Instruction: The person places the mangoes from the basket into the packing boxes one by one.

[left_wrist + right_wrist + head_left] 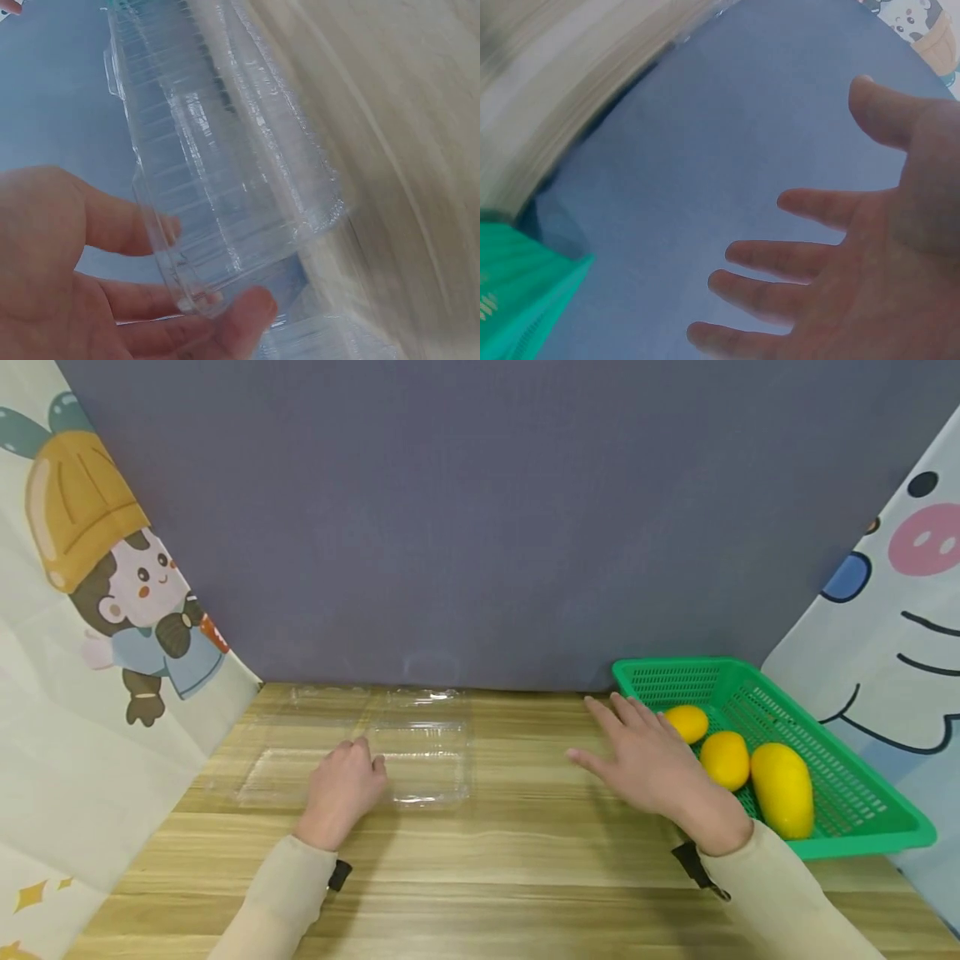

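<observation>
My left hand pinches the rim of a clear plastic clamshell box on the wooden table, left of centre. In the left wrist view the thumb and fingers are at the ribbed edge of the clear box, and more clear plastic shows below them. My right hand is held palm down with its fingers spread, overlapping the left side of a green basket in the head view. Nothing is in it. Inside the basket lie a large yellow mango and two smaller yellow fruits.
Behind the wooden table rises a grey-blue panel. Printed cloths with cartoon figures stand at the left and the right. The green basket sits near the table's right edge.
</observation>
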Demonstrator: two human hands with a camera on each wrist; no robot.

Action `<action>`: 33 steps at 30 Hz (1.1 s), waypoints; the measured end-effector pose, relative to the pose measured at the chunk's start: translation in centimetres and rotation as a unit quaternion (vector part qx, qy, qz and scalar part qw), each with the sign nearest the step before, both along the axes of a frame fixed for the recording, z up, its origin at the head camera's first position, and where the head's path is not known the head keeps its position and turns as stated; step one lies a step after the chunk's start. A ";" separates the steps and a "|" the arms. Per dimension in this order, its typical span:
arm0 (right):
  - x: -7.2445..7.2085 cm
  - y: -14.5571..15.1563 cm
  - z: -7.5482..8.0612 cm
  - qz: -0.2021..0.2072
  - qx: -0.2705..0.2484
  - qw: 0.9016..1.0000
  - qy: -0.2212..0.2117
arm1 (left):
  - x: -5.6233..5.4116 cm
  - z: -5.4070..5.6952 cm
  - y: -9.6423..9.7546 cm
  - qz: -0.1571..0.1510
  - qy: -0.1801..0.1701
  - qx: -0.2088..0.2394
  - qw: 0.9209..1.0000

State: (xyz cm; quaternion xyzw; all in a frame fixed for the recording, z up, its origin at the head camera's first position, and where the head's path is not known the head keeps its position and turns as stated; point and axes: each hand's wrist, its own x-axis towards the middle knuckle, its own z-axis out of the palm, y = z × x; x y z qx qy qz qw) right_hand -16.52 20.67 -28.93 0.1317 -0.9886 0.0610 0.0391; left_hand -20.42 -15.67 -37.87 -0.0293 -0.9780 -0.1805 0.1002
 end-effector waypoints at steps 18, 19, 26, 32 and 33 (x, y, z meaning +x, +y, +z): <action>0.0 2.5 1.4 -0.011 0.001 1.000 0.005 | -0.9 -0.5 -0.2 -0.003 -0.057 0.065 0.996; 0.0 2.6 1.5 -0.014 -0.001 1.000 0.001 | -0.9 -0.5 -0.2 -0.005 -0.058 0.068 0.996; -0.2 3.7 1.8 -0.021 -0.003 1.000 -0.001 | -1.1 -0.5 -0.2 -0.014 -0.048 0.074 0.996; -0.4 4.6 1.9 -0.029 0.001 1.000 -0.001 | -1.2 -0.4 -0.1 -0.019 -0.049 0.078 0.996; -0.4 4.7 2.0 -0.031 0.001 1.000 -0.002 | -1.2 -0.4 0.0 -0.018 -0.055 0.085 0.995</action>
